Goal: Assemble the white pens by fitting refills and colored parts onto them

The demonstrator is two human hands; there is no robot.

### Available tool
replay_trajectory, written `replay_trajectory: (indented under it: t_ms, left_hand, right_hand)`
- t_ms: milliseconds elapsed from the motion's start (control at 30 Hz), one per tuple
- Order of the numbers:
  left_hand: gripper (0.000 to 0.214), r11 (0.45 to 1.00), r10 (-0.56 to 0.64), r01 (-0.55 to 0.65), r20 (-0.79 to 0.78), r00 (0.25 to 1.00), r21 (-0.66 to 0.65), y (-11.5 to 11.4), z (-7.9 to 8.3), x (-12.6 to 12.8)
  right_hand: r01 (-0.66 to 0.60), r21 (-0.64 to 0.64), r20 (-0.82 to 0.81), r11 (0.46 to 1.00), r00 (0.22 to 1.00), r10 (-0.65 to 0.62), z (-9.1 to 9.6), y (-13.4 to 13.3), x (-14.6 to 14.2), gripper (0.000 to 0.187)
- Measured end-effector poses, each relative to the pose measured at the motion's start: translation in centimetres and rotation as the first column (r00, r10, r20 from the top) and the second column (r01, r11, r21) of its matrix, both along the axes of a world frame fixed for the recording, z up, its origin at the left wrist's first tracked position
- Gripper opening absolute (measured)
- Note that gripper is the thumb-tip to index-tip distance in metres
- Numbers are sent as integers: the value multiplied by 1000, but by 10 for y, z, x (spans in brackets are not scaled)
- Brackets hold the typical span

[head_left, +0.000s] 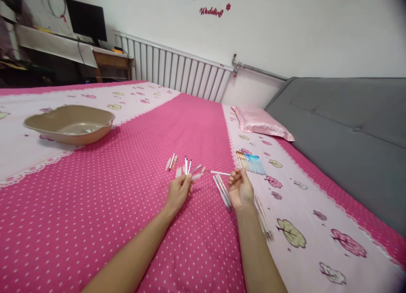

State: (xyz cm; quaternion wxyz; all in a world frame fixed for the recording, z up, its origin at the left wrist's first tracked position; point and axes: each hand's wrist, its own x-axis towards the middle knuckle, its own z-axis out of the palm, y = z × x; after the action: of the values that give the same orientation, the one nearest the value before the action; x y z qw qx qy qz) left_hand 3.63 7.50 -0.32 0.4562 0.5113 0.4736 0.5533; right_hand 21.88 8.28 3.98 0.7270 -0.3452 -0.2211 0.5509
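My left hand [180, 192] is closed around a few slim white pens [186, 166] with dark tips that point up and away. Around its fingertips lie several pale pink pieces [178, 172], too small to name surely. My right hand [240, 187], palm turned up and fingers curled, pinches a slim white pen [220, 173] that points left. Just beneath that pen is a bundle of pale pens [222, 192]. More pale pens [264, 219] lie right of my right wrist. Beyond the right hand, blue pens [254, 164] and orange-brown pens [242, 160] form a neat row.
A beige plastic basin [68, 134] with some whitish items inside sits at the left of the pink dotted bedspread [127, 225]. A pink pillow [261, 124] lies by the grey headboard [349, 128]. A radiator [177, 64] and a desk with a monitor [87, 20] stand behind.
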Motion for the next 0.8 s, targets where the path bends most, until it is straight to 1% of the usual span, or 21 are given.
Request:
replay_trajectory:
  t_ms: [67, 100, 167, 233, 333, 467, 500, 600, 667, 733, 800]
  left_hand:
    - [42, 997, 75, -72, 103, 992, -30, 3, -1, -2]
    - [43, 994, 106, -100, 154, 982, -43, 4, -2, -2]
    - [44, 991, 131, -120, 232, 964, -60, 6, -1, -3]
    - [45, 992, 119, -106, 257, 959, -61, 7, -1, -3]
    - [47, 995, 98, -90, 247, 964, -46, 7, -1, -1]
    - [47, 997, 77, -69, 220, 972, -43, 6, -2, 0]
    - [47, 997, 66, -59, 209, 976, -41, 6, -2, 0]
    - [44, 999, 36, -30, 179, 983, -38, 4, -1, 1]
    - [42, 999, 32, -23, 176, 984, -48, 3, 0, 1]
    - [41, 998, 32, -22, 181, 983, -57, 2, 1, 1]
    - [41, 998, 34, -23, 186, 982, -61, 2, 1, 1]
  right_hand:
    - [49, 20, 43, 999, 998, -50, -2, 0, -2, 31]
    - [48, 33, 65, 998, 997, -50, -4, 0, -6, 32]
    - [-4, 63, 122, 998, 993, -3, -10, 0, -17, 33]
    - [-109, 87, 214, 990, 973, 88, -19, 1, -31, 33]
    - [-250, 74, 382, 966, 901, 204, -34, 7, -46, 34]
    - [-353, 32, 595, 935, 759, 266, -44, 14, -49, 41]
    - [-377, 22, 613, 926, 737, 285, -45, 15, -48, 42]
    - [-458, -4, 588, 889, 718, 372, -44, 15, -46, 42]
    - [-483, 0, 598, 876, 702, 388, -43, 14, -46, 42]
    - [-471, -8, 626, 882, 685, 372, -43, 14, -45, 43]
    - [-396, -39, 633, 917, 701, 329, -43, 14, -44, 43]
